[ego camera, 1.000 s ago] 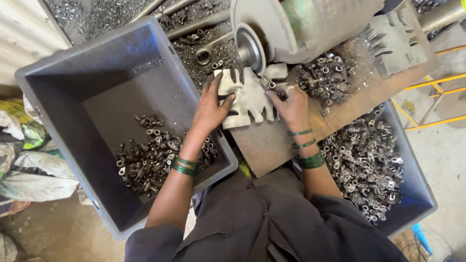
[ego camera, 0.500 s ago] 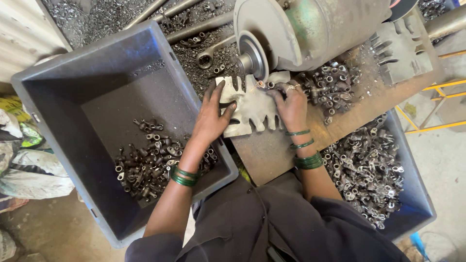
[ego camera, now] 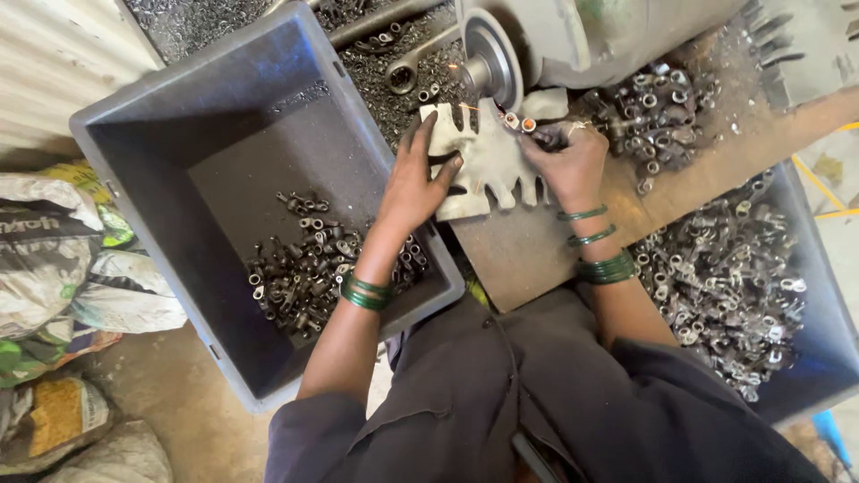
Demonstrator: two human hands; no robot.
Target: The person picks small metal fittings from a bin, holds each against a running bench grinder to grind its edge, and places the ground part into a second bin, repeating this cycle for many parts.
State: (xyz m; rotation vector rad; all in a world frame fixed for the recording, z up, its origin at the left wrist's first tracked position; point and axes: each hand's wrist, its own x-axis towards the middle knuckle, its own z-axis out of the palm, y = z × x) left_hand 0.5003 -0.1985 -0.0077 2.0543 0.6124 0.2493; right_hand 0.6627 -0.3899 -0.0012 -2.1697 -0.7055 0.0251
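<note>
Since a moment ago, both of my hands are sitting closer to the grinding wheel, and the small metal fitting is now glowing orange at its tip right beside the wheel's edge, with a thin spark showing near it.

At the far left, printed sacks are lying on the ground next to a big grey plastic bin. Dark little metal fittings are piling in that bin's near corner.

My left hand is lying flat with fingers spread, pressing down on a worn white work glove that is draped over the rusty bench plate. Green bangles are ringing that wrist.

My right hand is resting on the glove's other side, its fingertips pressed together and pinching the small fitting, which is pointing up toward the wheel. Whether the fitting is actually touching the wheel I cannot tell. Green bangles are circling this wrist too.

Beyond my right hand, more fittings are lying heaped on the bench. At the far right, a second grey bin is holding a large heap of shinier metal fittings.
</note>
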